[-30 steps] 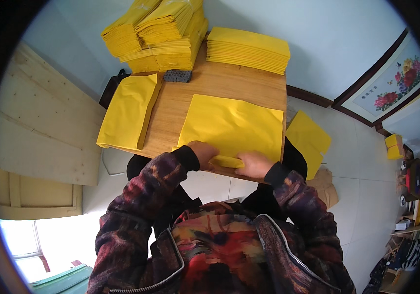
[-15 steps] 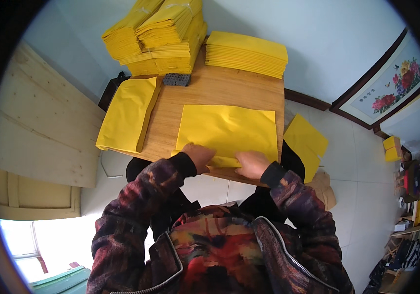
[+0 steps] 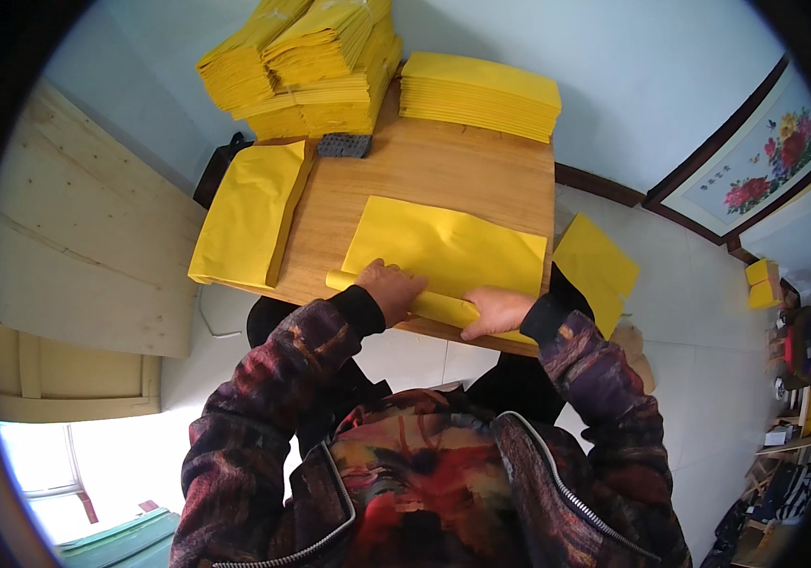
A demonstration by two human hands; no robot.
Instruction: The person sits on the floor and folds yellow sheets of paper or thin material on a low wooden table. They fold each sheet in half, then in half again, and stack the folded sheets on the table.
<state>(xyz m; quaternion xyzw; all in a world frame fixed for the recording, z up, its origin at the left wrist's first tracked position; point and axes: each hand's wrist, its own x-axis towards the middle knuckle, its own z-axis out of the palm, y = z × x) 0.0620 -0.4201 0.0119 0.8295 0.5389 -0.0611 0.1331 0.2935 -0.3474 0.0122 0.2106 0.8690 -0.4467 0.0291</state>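
Observation:
A yellow paper sheet [image 3: 453, 244] lies slightly turned on the wooden table [image 3: 424, 170], its near edge curled or folded over into a narrow roll along the table's front. My left hand [image 3: 389, 292] grips this roll near its left end, fingers bent over the top. Farther right, my right hand [image 3: 498, 312] is closed on the same edge, with the thumb lying along it. What the fingertips do beneath the paper is hidden.
Left of the sheet lies a low yellow paper stack [image 3: 252, 213]. Tied yellow bundles [image 3: 316, 95], a neat yellow pile [image 3: 481, 95] and a dark grey block [image 3: 344, 145] stand at the back. Another yellow sheet [image 3: 597, 270] is beyond the table's right edge.
The sheet has turned clockwise, its right side coming nearer to me. Its near edge now shows a clearer roll, and my left hand sits higher on it.

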